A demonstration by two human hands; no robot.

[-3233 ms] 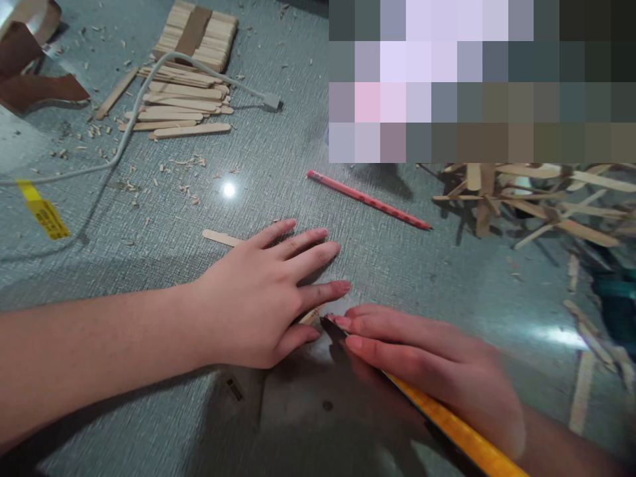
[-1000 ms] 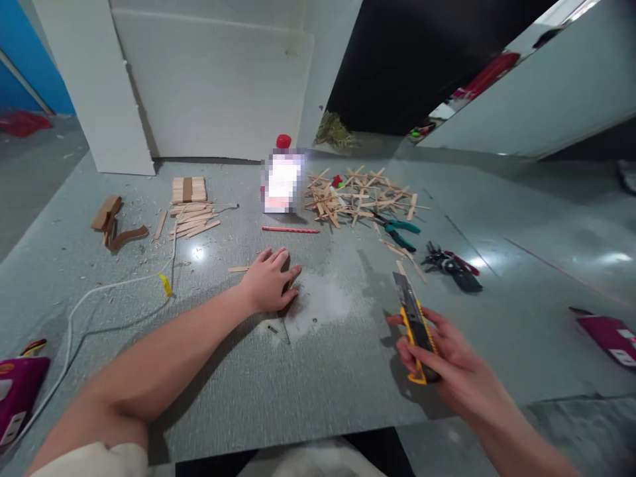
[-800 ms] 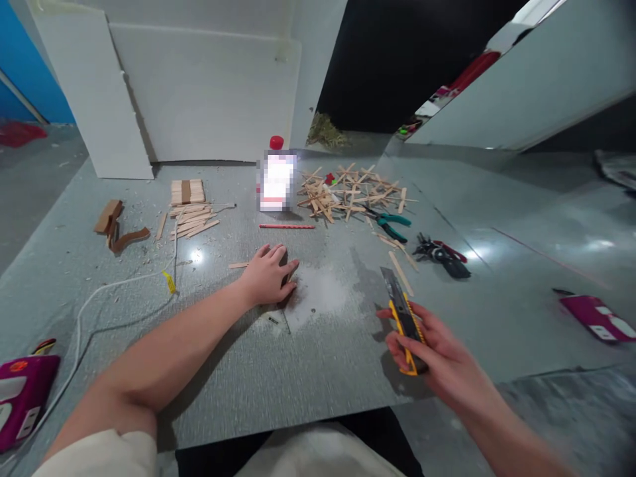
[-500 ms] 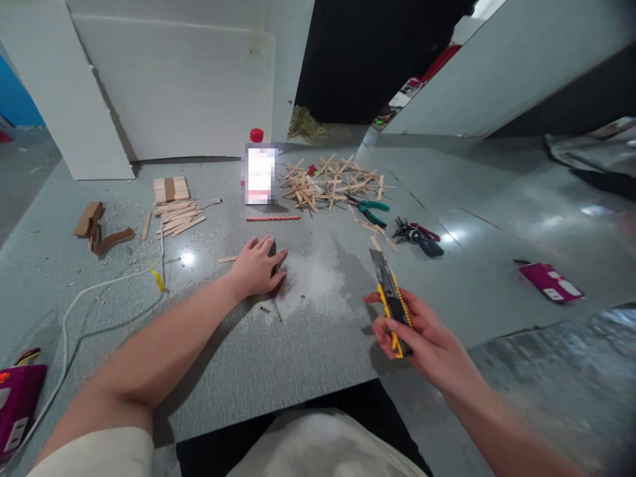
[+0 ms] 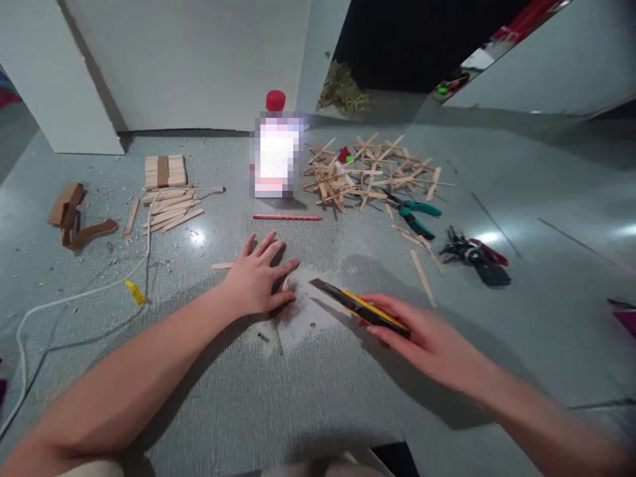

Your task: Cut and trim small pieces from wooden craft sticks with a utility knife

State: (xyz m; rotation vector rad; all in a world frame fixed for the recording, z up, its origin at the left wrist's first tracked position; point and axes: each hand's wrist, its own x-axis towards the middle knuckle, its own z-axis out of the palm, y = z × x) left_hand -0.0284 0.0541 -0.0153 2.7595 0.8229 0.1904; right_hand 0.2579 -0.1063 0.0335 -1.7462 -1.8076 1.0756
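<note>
My left hand (image 5: 257, 275) lies flat on the grey table with its fingers spread. A wooden craft stick (image 5: 221, 265) sticks out on its left side. A short bit of pale wood (image 5: 287, 281) shows between its thumb and index finger; what lies beneath the palm is hidden. My right hand (image 5: 407, 331) is closed around a yellow and black utility knife (image 5: 370, 310). The knife's blade is out and points left, a little to the right of my left hand, above a patch of pale dust (image 5: 313, 311).
Behind my hands lie a red pencil (image 5: 287, 217), a bottle (image 5: 275, 159) and crossed craft sticks (image 5: 372, 173). Teal-handled pliers (image 5: 417, 215) and a black-and-red hand tool (image 5: 477, 257) are at the right. Bundled sticks (image 5: 171, 171), brown strips (image 5: 79, 218) and a white cable (image 5: 89, 290) are leftward.
My right hand has brought the knife left, toward my left hand, and its blade has swung from pointing away to pointing left. My left hand stays on the table. The view has tilted closer.
</note>
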